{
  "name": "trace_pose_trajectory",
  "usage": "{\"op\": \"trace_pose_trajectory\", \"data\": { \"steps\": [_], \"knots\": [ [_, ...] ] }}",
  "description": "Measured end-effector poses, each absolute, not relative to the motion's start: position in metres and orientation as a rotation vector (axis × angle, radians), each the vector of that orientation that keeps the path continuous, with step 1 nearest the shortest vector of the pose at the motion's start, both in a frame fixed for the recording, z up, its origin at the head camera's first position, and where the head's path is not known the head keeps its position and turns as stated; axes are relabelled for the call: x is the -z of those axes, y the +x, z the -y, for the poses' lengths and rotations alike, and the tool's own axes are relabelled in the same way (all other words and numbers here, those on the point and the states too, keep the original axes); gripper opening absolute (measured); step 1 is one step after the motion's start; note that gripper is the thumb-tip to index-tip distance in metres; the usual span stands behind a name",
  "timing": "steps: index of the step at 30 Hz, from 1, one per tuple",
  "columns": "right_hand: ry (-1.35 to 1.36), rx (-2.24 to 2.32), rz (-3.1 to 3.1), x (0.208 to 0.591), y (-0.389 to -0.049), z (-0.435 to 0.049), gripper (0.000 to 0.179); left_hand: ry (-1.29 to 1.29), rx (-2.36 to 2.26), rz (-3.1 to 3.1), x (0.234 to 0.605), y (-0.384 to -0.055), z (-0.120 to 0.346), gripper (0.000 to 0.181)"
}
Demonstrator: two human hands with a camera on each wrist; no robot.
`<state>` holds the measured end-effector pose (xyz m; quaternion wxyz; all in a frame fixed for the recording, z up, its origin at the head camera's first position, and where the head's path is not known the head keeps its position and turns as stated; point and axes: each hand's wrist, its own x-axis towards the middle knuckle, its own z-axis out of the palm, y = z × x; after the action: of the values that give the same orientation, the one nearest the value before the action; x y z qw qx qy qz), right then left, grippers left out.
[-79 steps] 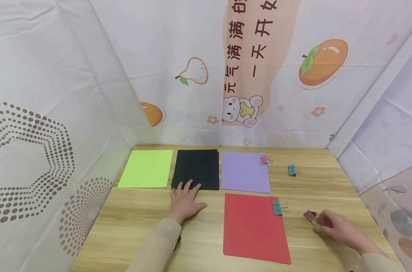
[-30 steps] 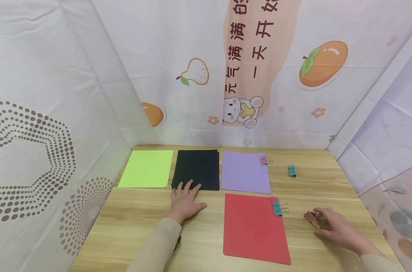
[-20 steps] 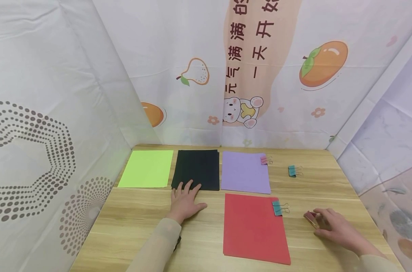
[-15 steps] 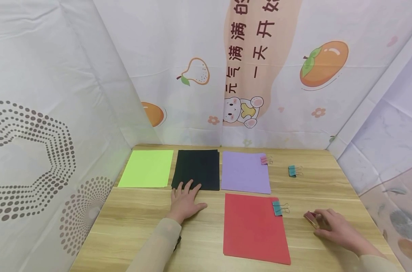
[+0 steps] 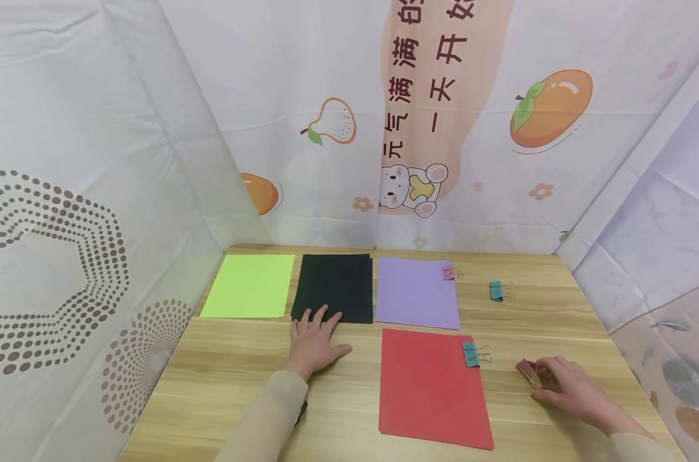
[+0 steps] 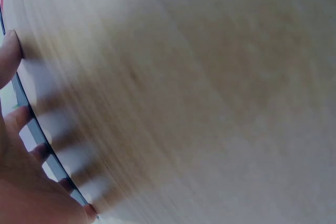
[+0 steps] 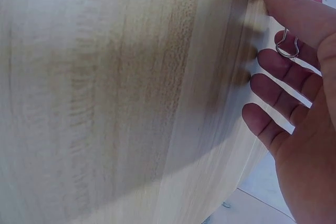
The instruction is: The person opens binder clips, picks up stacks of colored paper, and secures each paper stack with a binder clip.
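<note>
In the head view my left hand [image 5: 313, 346] lies with fingers spread, its fingertips on the near edge of the black paper stack [image 5: 333, 287]. My right hand [image 5: 569, 391] is at the right of the table, thumb and fingers apart around a dark red binder clip [image 5: 527, 371]. The right wrist view shows the clip's wire handle [image 7: 287, 51] between thumb and fingers; whether any finger touches the clip is unclear. Left of that hand lies a red paper stack [image 5: 433, 391] with a teal binder clip [image 5: 471, 353] on its upper right corner.
A yellow-green paper stack [image 5: 248, 286] lies at the back left. Beside the black stack is a purple stack [image 5: 415, 292] bearing a pink binder clip [image 5: 449, 273]. A loose teal binder clip [image 5: 496, 290] lies farther right. Patterned curtains [image 5: 326, 212] border the table.
Compared with 2.6 seconds ago, my right hand has spread its thumb and fingers wider at the dark red clip. Over the last second it stays nearly still; my left hand has not moved.
</note>
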<state>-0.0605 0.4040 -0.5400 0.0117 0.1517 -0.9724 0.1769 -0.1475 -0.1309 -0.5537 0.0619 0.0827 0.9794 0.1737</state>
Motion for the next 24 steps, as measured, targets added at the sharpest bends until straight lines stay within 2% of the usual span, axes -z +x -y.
{"op": "trace_pose_trajectory", "data": {
  "steps": [24],
  "knots": [
    [0.409, -0.550, 3.107, 0.5374, -0.0624, -0.3990, 0.052, 0.260, -0.537, -2.970, 0.5528, -0.1485, 0.1298, 0.081]
  ]
}}
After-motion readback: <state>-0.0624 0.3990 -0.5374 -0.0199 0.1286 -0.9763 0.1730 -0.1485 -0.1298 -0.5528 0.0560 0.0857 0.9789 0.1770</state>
